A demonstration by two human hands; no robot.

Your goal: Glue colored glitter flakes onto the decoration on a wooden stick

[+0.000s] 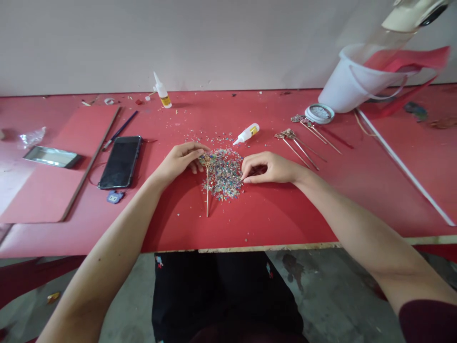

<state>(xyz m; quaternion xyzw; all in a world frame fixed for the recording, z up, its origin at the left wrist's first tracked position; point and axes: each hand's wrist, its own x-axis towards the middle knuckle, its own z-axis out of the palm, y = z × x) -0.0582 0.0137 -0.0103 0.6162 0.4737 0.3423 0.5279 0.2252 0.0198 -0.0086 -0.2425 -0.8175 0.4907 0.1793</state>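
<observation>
Left hand (184,156) pinched hairpin (207,190) by head, over left edge of chip pile (225,174). Right hand (267,167) closed around thin tool (239,183) at right edge. Seemingly picking chips; next move called for steady hairpin.

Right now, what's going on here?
A person's left hand holds a thin gold metal stick by its decorated head, at the left of a pile of tiny shiny multicoloured chips. The right hand pinches a small thin thing at the pile's right edge; I can't tell what. A white plastic bottle with a yellow label lies behind the pile, and more gold sticks lie further right.
</observation>
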